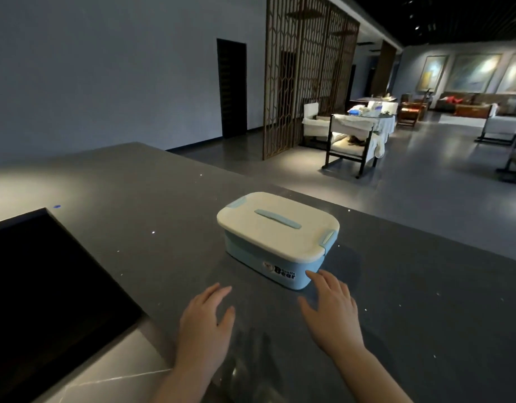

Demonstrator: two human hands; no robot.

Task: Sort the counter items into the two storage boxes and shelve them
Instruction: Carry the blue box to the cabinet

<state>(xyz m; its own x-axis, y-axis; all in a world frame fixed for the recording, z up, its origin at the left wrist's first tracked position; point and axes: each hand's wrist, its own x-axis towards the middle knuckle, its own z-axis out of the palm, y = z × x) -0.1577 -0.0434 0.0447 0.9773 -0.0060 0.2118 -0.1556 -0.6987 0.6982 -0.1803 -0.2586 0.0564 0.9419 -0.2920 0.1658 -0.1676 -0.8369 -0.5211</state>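
My grey stone counter carries just one thing I can count: a single blue storage box with a white lid, shut, its one handle flat, clips at two corners showing. No loose items remain in sight, and the second box is not in view. I judge this the shelving step. Both my hands are spread wide and empty: left hand short of the box, right hand with fingertips at its near corner. Next I need a palm on each side, lifting level.
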